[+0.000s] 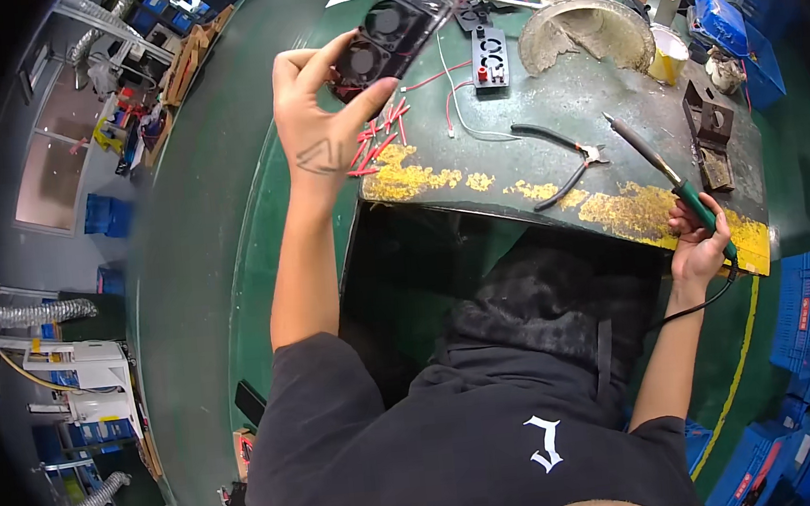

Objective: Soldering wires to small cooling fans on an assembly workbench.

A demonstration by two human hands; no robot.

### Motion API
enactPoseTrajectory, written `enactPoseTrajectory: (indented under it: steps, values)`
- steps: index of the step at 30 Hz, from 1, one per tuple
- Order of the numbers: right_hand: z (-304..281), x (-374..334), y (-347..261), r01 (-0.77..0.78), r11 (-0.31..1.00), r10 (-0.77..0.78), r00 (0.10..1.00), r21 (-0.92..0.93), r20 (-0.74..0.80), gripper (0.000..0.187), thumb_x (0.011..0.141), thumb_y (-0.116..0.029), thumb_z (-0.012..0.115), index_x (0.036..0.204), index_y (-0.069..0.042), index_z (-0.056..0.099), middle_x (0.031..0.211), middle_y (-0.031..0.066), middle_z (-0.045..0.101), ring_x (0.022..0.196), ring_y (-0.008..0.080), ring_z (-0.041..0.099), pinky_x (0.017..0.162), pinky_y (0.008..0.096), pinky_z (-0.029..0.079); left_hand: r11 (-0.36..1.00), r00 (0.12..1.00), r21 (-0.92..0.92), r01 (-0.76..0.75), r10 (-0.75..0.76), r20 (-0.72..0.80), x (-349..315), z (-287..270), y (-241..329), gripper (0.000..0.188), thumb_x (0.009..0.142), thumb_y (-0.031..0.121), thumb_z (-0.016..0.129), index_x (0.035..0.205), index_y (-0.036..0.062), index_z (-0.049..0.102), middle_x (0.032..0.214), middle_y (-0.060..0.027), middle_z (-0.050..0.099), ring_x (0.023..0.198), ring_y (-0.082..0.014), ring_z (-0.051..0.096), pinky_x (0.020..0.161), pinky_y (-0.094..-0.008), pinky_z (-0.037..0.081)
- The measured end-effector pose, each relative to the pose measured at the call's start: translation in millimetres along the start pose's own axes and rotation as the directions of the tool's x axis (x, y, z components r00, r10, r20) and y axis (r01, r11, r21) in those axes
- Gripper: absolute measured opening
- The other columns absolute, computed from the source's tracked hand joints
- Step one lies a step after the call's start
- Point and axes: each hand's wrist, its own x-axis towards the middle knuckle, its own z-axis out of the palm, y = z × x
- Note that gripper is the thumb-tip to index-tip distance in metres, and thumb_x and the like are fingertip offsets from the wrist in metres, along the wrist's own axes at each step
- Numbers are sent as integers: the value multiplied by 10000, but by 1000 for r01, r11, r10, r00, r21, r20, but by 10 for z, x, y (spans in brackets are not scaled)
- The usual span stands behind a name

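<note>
At the far left corner of the worn green workbench, we hold a black twin-fan assembly up off the surface with our left hand, thumb and fingers pinched on its near edge, the remaining fingers spread. Our right hand rests at the bench's near right edge, fingers wrapped around the green handle of a soldering iron, whose tip points up and away over the bench, clear of any work. Red and white wires trail from under the fans toward a small black module with red terminals, and short red wire offcuts lie scattered just beside our left wrist. Black-handled pliers lie open in the middle of the bench, untouched.

We judge the job to be at an early or middle stage: wire pieces are already cut, but the iron is well apart from the fans, so no joint is being made now. Whether any lead is already soldered, we cannot tell.
</note>
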Motion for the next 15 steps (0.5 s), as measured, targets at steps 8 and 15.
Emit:
enactPoseTrajectory:
  steps: [8, 15]
  values:
    - [-47, 12, -5, -2, 1000, 3, 1000, -29, 24, 517, 989, -410, 394, 1219, 14, 582, 986, 221, 703, 779, 266, 692, 715, 325, 560, 985, 984, -53, -164, 167, 57, -108, -92, 522, 607, 566, 189, 918, 1138, 107, 730, 1010, -32, 478, 862, -158, 523, 716, -278, 483]
    - [-74, -19, -16, 17, 998, -17, 1000, -56, 14, 527, 999, -422, 388, 1207, 20, 583, 979, 224, 703, 780, 266, 694, 703, 324, 568, 985, 969, -8, -174, 173, 177, -134, -96, 591, 597, 579, 178, 905, 1129, 28, 726, 1082, -44, 531, 934, -167, 563, 819, -288, 497]
